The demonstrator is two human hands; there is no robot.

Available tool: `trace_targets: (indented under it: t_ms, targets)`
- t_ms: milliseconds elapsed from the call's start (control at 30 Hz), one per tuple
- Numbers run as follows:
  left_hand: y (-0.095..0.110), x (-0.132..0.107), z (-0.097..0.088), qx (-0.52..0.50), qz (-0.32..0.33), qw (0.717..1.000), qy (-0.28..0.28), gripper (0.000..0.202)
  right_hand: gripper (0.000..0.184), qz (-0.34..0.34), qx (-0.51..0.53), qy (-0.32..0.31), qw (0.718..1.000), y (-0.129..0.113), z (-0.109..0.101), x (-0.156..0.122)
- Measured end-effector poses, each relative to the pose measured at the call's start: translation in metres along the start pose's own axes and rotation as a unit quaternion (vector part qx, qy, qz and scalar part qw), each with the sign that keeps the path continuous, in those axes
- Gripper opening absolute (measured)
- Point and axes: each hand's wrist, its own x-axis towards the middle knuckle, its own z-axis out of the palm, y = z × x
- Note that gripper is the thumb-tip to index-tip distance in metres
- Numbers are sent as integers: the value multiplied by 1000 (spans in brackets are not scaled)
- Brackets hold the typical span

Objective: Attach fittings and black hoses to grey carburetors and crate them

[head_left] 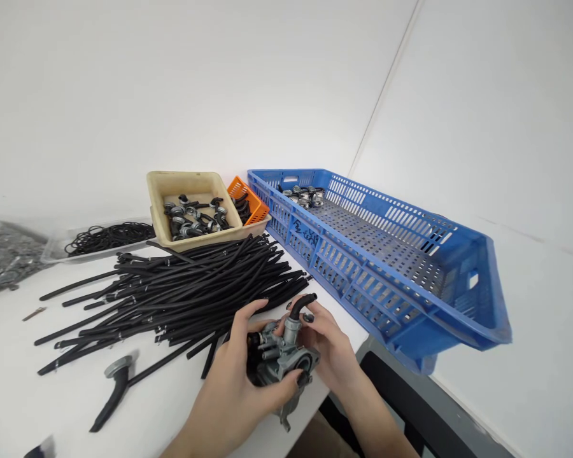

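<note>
Between my two hands is a grey metal carburetor (pixel 285 362), held above the table's front edge. My left hand (pixel 241 388) wraps around its left side, with the thumb across the front by the round bore. The fingers of my right hand (pixel 332 346) close around the upper right of the body. A short bent black rubber tube (pixel 303 305) sticks up from the top, next to my right fingertips. Beyond my hands lies a heap of black rubber hoses (pixel 191 289). To the left, a black elbow tube with a grey cap (pixel 120 381) lies on the table.
A large blue crate (pixel 363 270) stands right, several carburetors (pixel 305 194) at its far end. Behind the hoses are a cream tray (pixel 158 210) of capped elbow tubes, an orange basket (pixel 256 207) and a clear tray (pixel 57 249) of black rings. A bag of small grey parts (pixel 7 254) sits far left.
</note>
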Motion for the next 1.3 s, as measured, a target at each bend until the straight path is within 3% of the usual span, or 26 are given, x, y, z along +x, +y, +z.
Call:
trace_targets:
  t_ms: [567, 1133, 1300]
  targets:
    - [-2, 1, 0, 16, 24, 1000, 4, 68, 36, -4, -52, -19, 998, 0, -4, 0]
    - [-1, -1, 0, 6, 5, 1000, 6, 70, 23, -2, 20, -31, 999, 0, -3, 0]
    - [-1, -1, 0, 2, -2, 1000, -1, 71, 38, 4, -19, -22, 1000, -1, -3, -1]
